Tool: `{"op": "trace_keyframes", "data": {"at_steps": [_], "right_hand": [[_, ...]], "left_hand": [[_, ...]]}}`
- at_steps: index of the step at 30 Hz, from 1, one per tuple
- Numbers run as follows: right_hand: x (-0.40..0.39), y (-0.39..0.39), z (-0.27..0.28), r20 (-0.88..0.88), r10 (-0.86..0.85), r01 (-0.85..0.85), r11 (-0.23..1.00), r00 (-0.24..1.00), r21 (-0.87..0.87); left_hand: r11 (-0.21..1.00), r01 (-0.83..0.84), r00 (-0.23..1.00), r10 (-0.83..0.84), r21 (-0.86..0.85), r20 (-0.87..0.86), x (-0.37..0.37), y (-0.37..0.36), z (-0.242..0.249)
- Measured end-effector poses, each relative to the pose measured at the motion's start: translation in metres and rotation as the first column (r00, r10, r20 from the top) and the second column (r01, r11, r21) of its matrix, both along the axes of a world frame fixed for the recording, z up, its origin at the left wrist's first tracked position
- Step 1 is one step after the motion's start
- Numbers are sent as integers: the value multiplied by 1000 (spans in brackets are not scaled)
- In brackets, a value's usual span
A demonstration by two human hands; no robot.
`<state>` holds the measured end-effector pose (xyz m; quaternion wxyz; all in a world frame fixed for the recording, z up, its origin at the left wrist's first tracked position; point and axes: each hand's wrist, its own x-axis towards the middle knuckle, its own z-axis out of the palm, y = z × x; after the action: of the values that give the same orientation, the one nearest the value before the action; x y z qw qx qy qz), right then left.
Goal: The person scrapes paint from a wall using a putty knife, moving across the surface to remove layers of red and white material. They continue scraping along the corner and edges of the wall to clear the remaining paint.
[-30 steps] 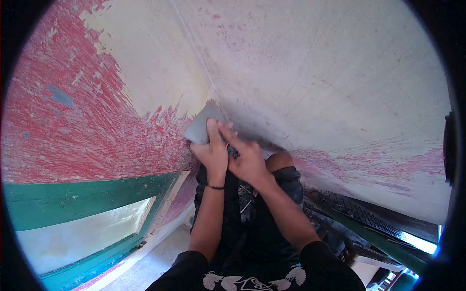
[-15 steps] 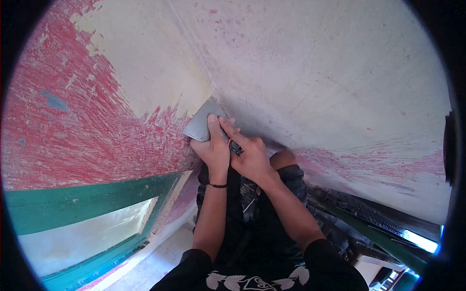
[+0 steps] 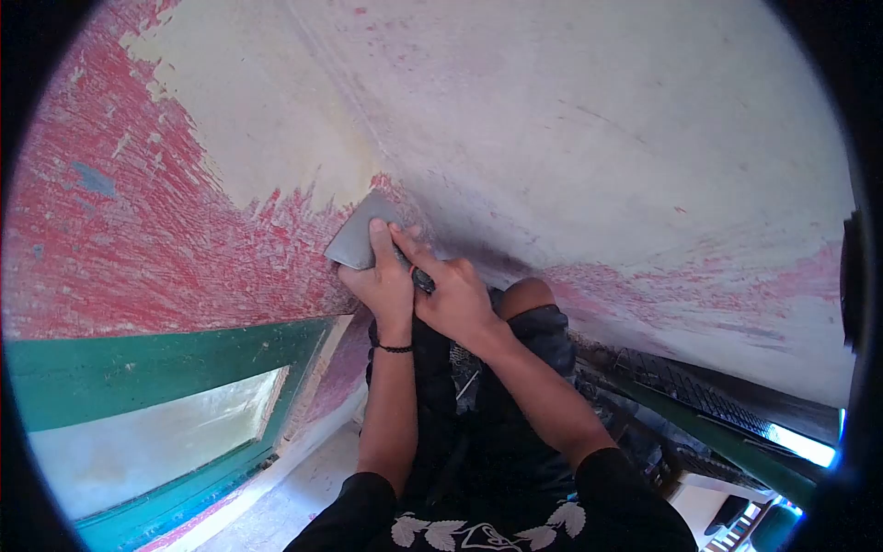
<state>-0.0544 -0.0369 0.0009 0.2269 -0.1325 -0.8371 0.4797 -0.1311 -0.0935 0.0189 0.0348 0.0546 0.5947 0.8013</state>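
A metal scraper (image 3: 356, 236) with a wide grey blade lies flat against the wall corner, at the edge of the red paint (image 3: 138, 239). My left hand (image 3: 379, 281) presses its fingers on the blade. My right hand (image 3: 452, 299) is wrapped around the scraper's dark handle, right beside the left hand. Both forearms reach up from my black shirt. The handle is mostly hidden by my fingers.
The wall to the right (image 3: 598, 138) is mostly bare plaster with faint red streaks. A green window frame (image 3: 156, 363) with glass sits lower left. A dark green rail or grille (image 3: 699, 405) runs lower right. My knee (image 3: 529, 308) is below the hands.
The blade and both hands have shifted slightly left and up along the red paint edge. The grip has stayed the same.
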Motion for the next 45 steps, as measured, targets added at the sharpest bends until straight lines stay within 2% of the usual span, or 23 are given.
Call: {"op": "trace_keyframes", "data": {"at_steps": [2, 3, 5, 6, 8, 10, 12, 14, 16, 17, 18, 19, 20, 21, 23, 24, 27, 30, 33, 36, 39, 42, 45], "right_hand": [[-2, -3, -4, -10, -11, 11, 1000, 1000, -13], [-4, -5, -8, -94, -13, 9, 999, 995, -47], [-11, -5, -13, -259, -28, -3, 993, 966, -117], [-17, 1, -12, -301, -53, 25, 995, 952, -97], [-28, 12, -1, -393, -97, 80, 995, 914, -60], [-17, 17, 7, -270, -56, 44, 998, 961, -50], [-1, 11, 4, -148, 15, -27, 996, 989, -81], [11, 3, -7, -38, 123, -127, 984, 992, -125], [18, 1, -10, -43, 205, -209, 971, 978, -113], [21, 4, -13, -35, 251, -253, 962, 967, -103], [19, 7, -23, -81, 232, -233, 973, 969, -1], [21, 14, -22, -86, 238, -240, 970, 968, -23], [22, 22, -22, -89, 247, -252, 967, 965, -47], [25, 26, -22, -93, 260, -267, 961, 961, -73], [31, 28, -18, -132, 150, -165, 980, 980, -111], [33, 29, -12, -154, 96, -116, 986, 983, -122], [31, 20, -7, -441, -34, 4, 998, 897, -70], [33, 9, -9, -408, -27, -38, 988, 912, -152], [24, 6, -27, -471, -90, 83, 996, 878, -36], [33, 12, -24, -271, -60, 15, 986, 961, -165], [41, 15, -14, -418, -46, -30, 984, 907, -174], [47, 13, 0, -480, -78, -22, 980, 874, -199], [49, 15, -7, -419, -75, -49, 959, 905, -278]], "left_hand": [[1000, -24, 1000, 24, -6, -5, -1, 1, -4], [999, -39, 999, 39, -13, -10, -2, 0, -3], [947, -130, 970, 60, -293, -235, -11, 0, 4], [890, -194, 938, 44, -413, -345, -13, 3, 8], [948, -109, 967, 32, -300, -251, -5, 16, 28], [972, -57, 984, 17, -229, -176, 6, 23, 43], [939, -161, 960, 78, -303, -270, 8, 8, 16], [980, -97, 981, 64, -176, -185, -6, -16, -38], [958, -96, 978, 39, -272, -207, 1, -35, -54], [969, -10, 991, -24, -246, -135, 5, -43, -57], [974, 73, 994, -88, -216, -59, 11, -50, -59], [971, 153, 988, -152, -182, 19, 16, -59, -65], [957, 175, 978, -195, -231, -68, 19, -67, -75], [950, 192, 972, -218, -246, -84, 25, -72, -73], [936, 220, 957, -262, -274, -128, 37, -77, -60], [928, 181, 949, -252, -324, -191, 43, -79, -55], [907, 68, 907, -230, -416, -352, 47, -87, -45], [891, -79, 805, -208, -447, -556, 54, -92, -9], [882, -201, 627, -219, -427, -748, 57, -93, 42], [870, -296, 468, -228, -395, -854, 61, -91, 110], [901, -263, 391, -228, -346, -892, 61, -87, 163], [878, -260, 301, -322, -402, -898, 63, -83, 209], [821, -224, 276, -463, -525, -842, 49, -81, 238]]}}
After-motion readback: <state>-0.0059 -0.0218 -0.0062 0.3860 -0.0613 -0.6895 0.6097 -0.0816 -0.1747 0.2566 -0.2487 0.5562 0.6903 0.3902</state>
